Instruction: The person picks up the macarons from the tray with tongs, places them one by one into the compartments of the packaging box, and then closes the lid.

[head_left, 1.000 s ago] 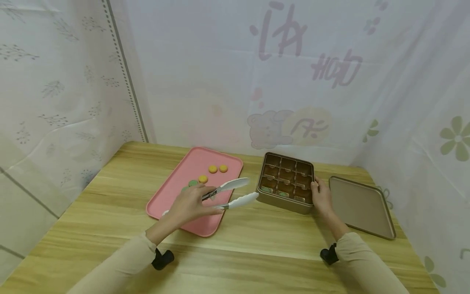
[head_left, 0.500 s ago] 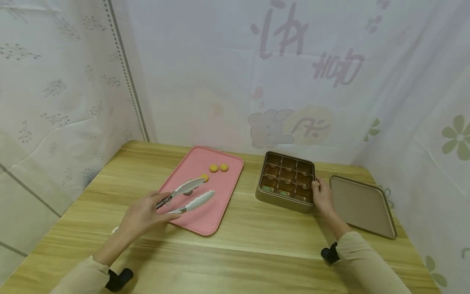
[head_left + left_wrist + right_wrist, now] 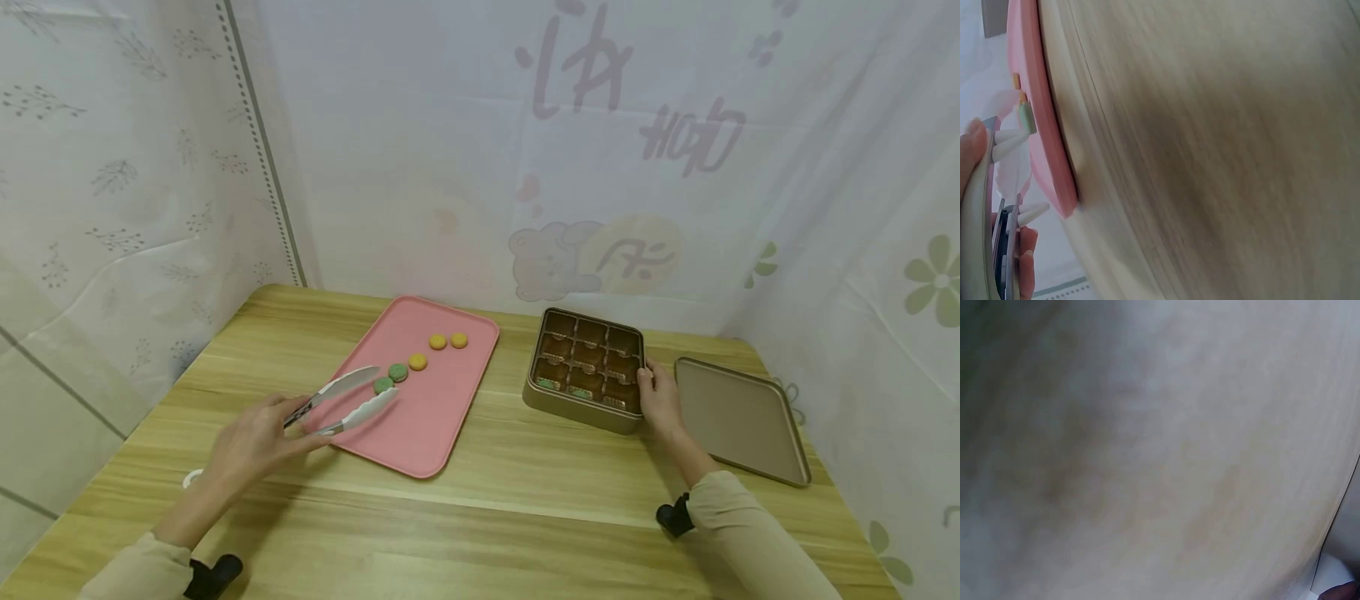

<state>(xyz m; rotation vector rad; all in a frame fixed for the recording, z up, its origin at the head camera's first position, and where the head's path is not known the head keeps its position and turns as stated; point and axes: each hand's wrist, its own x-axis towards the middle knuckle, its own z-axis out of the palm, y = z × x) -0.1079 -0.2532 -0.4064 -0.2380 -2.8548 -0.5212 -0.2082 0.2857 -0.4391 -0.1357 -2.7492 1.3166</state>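
Spanning the view, a wood-grain counter (image 3: 487, 533) carries a pink rectangular tray (image 3: 405, 442) near its back edge. Toward the right edge lies a shallow bronze rectangular lid (image 3: 735, 417); beside it, the right hand (image 3: 660, 400) grips a bronze box (image 3: 577, 408) with nine brown compartments. The left hand (image 3: 251, 442) holds white-tipped tongs (image 3: 367, 411) spread, partly covering the tray's front-left corner, near two round green macarons (image 3: 397, 372); three yellow macarons (image 3: 438, 342) trail toward its back-right corner.

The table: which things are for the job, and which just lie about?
Likely for the job:
tongs in the left hand
green macarons
yellow macarons
pink tray
divided box held by the right hand

Seemingly lying about:
flat brown tray, perhaps a lid
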